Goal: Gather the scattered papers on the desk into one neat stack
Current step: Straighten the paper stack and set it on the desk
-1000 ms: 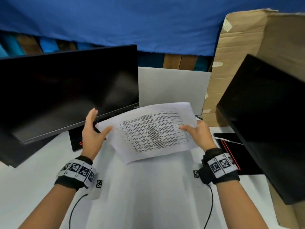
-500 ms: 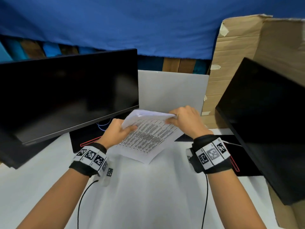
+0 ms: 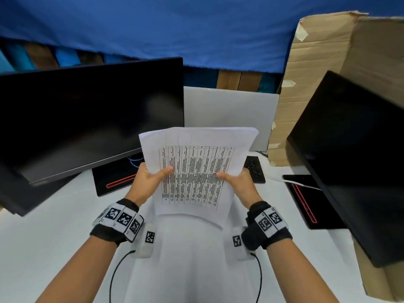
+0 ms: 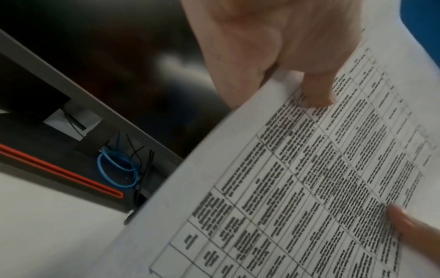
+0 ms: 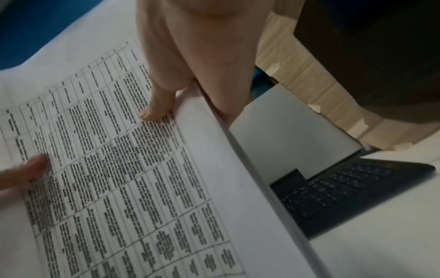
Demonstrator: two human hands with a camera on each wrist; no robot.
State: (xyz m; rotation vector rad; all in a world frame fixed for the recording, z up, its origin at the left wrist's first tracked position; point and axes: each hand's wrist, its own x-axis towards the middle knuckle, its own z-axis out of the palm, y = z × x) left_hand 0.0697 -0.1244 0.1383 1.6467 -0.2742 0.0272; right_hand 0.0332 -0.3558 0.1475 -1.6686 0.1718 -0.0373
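I hold a stack of white papers [image 3: 196, 171] upright over the desk, its top sheet printed with a dense table and its lower edge near the desk top. My left hand [image 3: 150, 178] grips the stack's left edge, thumb on the printed face. My right hand [image 3: 237, 182] grips the right edge the same way. The left wrist view shows the papers [image 4: 297, 178] with my left hand [image 4: 307, 80] pinching them by the thumb. In the right wrist view the papers [image 5: 119, 169] sit under my right hand [image 5: 166, 94]; the stack's edge looks several sheets thick.
A black monitor [image 3: 87, 119] stands at the left, another monitor [image 3: 354, 154] at the right in front of a cardboard box [image 3: 328, 62]. A grey panel [image 3: 227, 114] and a black keyboard [image 3: 254, 169] lie behind the papers. A white desk [image 3: 54, 226] spreads below.
The papers went from lying slanted and landscape, through a bunched-up moment, to standing upright in portrait. Both hands shifted to grip the side edges lower down.
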